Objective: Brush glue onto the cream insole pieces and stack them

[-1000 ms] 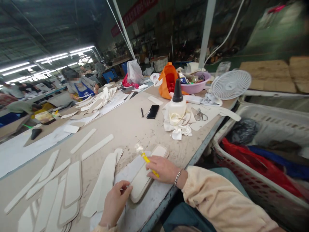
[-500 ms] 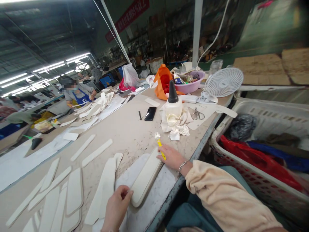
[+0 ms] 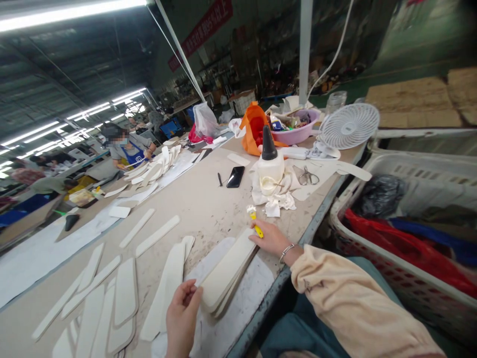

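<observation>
A stack of long cream strips with rounded ends point(image 3: 229, 271) lies in front of me on a white sheet point(image 3: 248, 298), its layers fanned at the near end. My left hand point(image 3: 182, 311) pinches the near left corner of the top strip between thumb and finger. At the far end, my right hand point(image 3: 270, 238) rests against the strips while gripping a small yellow-handled brush point(image 3: 257, 227). White, glue-like stuff covers the brush tip, which points up and away. Beyond it, a white bottle with a black cone top point(image 3: 270, 169) stands on crumpled cloth, its front cut open.
Many loose cream strips point(image 3: 126, 291) are spread at left. A phone point(image 3: 235, 176), scissors point(image 3: 307, 175), an orange bag point(image 3: 251, 129), a purple basin point(image 3: 298, 132) and a white fan point(image 3: 350, 127) lie farther back. A white crate point(image 3: 372, 248) stands right of the table edge. A co-worker point(image 3: 128, 146) sits across.
The top strip has shifted from the ones beneath, so the stack now fans out at its near end. Both hands keep their places at its ends. The camera view has turned slightly left.
</observation>
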Motion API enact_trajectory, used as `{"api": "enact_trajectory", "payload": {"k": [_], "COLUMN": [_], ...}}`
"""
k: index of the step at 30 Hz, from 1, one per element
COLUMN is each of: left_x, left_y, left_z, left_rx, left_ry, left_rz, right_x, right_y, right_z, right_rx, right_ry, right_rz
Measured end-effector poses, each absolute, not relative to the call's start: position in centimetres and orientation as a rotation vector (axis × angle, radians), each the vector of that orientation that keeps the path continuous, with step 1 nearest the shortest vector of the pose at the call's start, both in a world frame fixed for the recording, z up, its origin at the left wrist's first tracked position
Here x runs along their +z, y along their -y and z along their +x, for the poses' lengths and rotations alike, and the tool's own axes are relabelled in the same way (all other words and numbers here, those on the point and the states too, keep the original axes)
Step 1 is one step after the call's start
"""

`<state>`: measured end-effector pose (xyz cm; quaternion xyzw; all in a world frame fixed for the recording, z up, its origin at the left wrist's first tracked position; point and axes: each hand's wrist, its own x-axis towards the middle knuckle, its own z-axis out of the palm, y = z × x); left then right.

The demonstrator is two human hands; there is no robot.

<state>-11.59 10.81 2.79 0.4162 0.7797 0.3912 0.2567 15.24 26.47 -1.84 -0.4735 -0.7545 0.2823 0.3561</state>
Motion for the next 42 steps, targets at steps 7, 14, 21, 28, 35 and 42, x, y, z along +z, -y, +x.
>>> {"api": "enact_trajectory", "payload": {"k": [7, 14, 21, 28, 35, 42], "left_x": [4.6, 8.5, 10.0, 8.9, 8.8, 8.8], "left_y": [-12.9, -16.5, -18.7, -19.0, -19.6, -19.7], "left_z": [-9.3, -6.3, -4.0, -0.9, -0.6, -0.6], "left_rx": [1.594, 1.819, 1.871, 1.848, 1.923, 1.964], "left_ry": [-1.821, -1.551, -1.395, -1.280, -1.250, -1.232], "left_rz": [0.871, 0.833, 0.838, 0.821, 0.667, 0.577], "right_x": [-0.9, 1.2, 1.6, 1.8, 1.8, 1.9], "right_y": [-26.3, -24.8, -24.0, -23.9, -23.7, -23.7], "right_z": [15.1, 14.9, 14.2, 14.3, 14.3, 14.1], "right_rx": [0.818, 1.089, 1.090, 1.188, 1.204, 1.203], "right_ry": [1.917, 1.869, 1.763, 1.638, 1.612, 1.597], "right_rz": [-1.048, -0.732, -0.808, -0.816, -0.817, -0.806]}}
